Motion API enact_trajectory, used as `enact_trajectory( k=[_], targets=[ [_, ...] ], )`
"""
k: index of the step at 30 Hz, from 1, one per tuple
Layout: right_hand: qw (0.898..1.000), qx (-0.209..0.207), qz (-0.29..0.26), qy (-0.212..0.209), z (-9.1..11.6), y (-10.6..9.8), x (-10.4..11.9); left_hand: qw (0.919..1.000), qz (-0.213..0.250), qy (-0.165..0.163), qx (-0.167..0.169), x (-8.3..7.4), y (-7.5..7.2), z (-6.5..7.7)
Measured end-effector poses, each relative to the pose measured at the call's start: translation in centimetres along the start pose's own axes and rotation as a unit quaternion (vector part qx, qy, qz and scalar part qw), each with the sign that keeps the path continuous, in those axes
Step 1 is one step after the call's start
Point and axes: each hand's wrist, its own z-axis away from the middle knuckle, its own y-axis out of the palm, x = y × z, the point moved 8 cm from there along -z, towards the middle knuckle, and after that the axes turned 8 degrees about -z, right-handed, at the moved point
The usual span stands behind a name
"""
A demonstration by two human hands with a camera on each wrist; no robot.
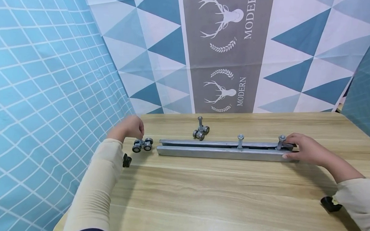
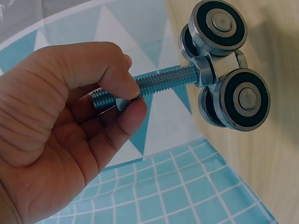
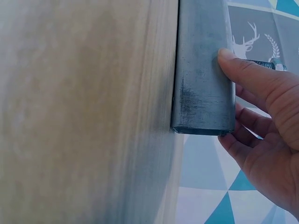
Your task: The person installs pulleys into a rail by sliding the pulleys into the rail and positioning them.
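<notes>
My left hand pinches the threaded bolt of a four-wheeled metal roller hanger, near the bolt's top nut. The hanger's wheels point down at the wooden table, close over or on it, left of a metal track rail. The rail lies lengthwise with its slot upward. Two hanger bolts, one midway and one near the right end, stand up from the slot. My right hand grips the rail's right end, thumb on the near wall and fingers around the far side.
Another roller hanger stands upright on the table behind the rail. A patterned cloth hangs at the back, and a blue checked cloth hangs along the left side.
</notes>
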Motion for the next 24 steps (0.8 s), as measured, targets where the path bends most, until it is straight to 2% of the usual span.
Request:
enact_trajectory(
  k=[5, 14, 21, 24],
  targets=[
    [1.000, 0.000, -0.003, 0.001, 0.0, 0.1, -0.1, 1.0000, -0.005, 0.001, 0.008, 0.1, 0.9, -0.3],
    [1.000, -0.003, -0.004, 0.000, 0.0, 0.0, -0.1, 1.0000, -0.003, 0.008, 0.003, -0.3, 1.7, -0.9],
    [1.000, -0.001, -0.006, 0.003, 0.0, 0.0, -0.1, 0.9992, 0.004, 0.038, -0.013, -1.0, 1.7, -1.0],
    [1.000, -0.001, -0.008, 0.001, 0.0, 0.0, -0.1, 0.9994, 0.001, 0.034, -0.008, -1.2, 1.9, -1.1]
  ],
)
